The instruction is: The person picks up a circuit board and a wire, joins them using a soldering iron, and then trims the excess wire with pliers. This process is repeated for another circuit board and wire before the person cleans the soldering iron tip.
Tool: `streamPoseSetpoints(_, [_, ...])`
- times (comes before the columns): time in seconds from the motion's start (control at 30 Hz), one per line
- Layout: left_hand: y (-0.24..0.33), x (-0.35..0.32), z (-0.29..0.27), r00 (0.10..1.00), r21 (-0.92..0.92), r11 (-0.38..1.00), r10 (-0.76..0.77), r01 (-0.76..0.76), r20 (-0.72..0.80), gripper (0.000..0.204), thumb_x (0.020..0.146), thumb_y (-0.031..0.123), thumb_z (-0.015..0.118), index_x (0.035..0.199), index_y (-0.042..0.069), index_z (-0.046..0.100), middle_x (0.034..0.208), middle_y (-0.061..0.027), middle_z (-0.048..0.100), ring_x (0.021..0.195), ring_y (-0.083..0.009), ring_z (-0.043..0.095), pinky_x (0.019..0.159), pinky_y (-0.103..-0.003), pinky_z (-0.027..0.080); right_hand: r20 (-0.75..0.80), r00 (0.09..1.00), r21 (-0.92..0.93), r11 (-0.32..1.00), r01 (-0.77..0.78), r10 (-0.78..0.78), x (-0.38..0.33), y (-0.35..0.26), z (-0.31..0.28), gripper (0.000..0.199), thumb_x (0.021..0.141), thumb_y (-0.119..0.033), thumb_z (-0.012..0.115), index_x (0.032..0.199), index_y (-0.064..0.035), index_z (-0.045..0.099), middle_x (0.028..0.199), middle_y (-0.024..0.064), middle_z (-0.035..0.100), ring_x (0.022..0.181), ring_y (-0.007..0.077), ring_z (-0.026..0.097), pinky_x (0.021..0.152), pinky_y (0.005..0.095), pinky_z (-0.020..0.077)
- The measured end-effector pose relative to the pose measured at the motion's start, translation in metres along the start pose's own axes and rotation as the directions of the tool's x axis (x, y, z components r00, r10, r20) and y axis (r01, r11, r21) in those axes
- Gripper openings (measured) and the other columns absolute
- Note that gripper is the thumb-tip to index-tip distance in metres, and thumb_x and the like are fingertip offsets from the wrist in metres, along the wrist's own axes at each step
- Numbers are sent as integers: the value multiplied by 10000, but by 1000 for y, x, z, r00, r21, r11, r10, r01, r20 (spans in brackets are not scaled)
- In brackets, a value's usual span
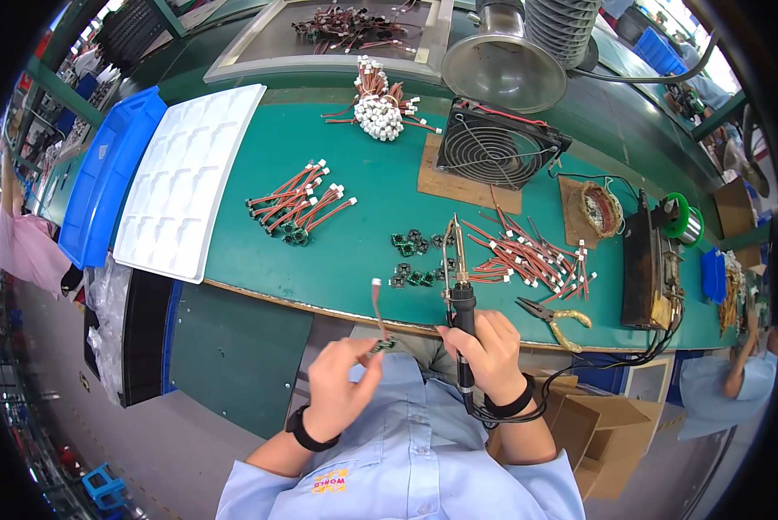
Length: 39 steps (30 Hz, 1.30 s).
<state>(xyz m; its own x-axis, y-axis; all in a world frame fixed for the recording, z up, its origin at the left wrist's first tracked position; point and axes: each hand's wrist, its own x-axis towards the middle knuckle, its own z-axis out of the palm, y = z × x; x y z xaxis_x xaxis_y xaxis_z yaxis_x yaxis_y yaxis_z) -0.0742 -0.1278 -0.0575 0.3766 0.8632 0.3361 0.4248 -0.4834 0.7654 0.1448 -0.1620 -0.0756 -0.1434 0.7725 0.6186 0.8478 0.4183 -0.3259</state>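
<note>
My left hand (341,386) pinches a small green circuit board (384,344) with a short red-and-white wire lead (377,303) sticking up from it, close to my chest. My right hand (486,345) grips the black handle of a soldering iron (460,286); its tip points up and away over the green bench. Several small green boards (410,260) lie on the bench just beyond the iron. To their right lies a pile of red wire leads with white plugs (527,256).
More wire leads (298,204) lie mid-bench, and a bundle of them (380,108) further back. A black fan (497,143), white moulded tray (185,178), blue bin (107,178), yellow-handled pliers (553,316), a solder station (649,260) and a solder spool (685,221) stand around. Other people sit at both sides.
</note>
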Motion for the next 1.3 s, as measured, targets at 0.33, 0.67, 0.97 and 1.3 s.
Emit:
streamPoseSetpoints(0.33, [-21, 20, -16, 895, -585, 688, -410, 431, 177, 150, 876, 30, 588, 1014, 8, 532, 882, -73, 654, 779, -120, 604, 672, -234, 460, -39, 999, -2, 999, -34, 34, -1, -7, 6, 348, 641, -17, 767, 869, -118, 524, 764, 65, 592, 630, 262, 560, 533, 345, 431])
streamPoseSetpoints(0.67, [-23, 25, -23, 766, -733, 338, -521, 590, 376, 129, 875, 60, 575, 994, 20, 544, 848, -65, 638, 720, -104, 555, 668, -226, 428, -41, 994, -23, 994, -104, 103, -10, -13, -3, 333, 650, 18, 749, 855, -122, 526, 837, 80, 615, 740, 268, 593, 624, 368, 467])
streamPoseSetpoints(0.97, [-23, 19, -24, 810, -684, 476, -500, 553, 307, 115, 880, 61, 563, 984, 17, 539, 881, -65, 625, 727, -106, 549, 688, -233, 429, -497, 558, 169, 705, -689, 665, -102, 41, -36, 233, 809, 122, 546, 980, -31, 509, 1047, 157, 562, 936, 239, 591, 861, 334, 484])
streamPoseSetpoints(1.3, [-27, 14, -20, 829, -677, 510, -481, 531, 287, 131, 912, 52, 559, 1029, 0, 530, 934, -61, 617, 788, -106, 576, 722, -249, 475, 117, 801, 394, 713, -581, 587, -21, -33, 8, 260, 771, 79, 596, 977, -78, 573, 965, 108, 593, 837, 212, 584, 678, 321, 500])
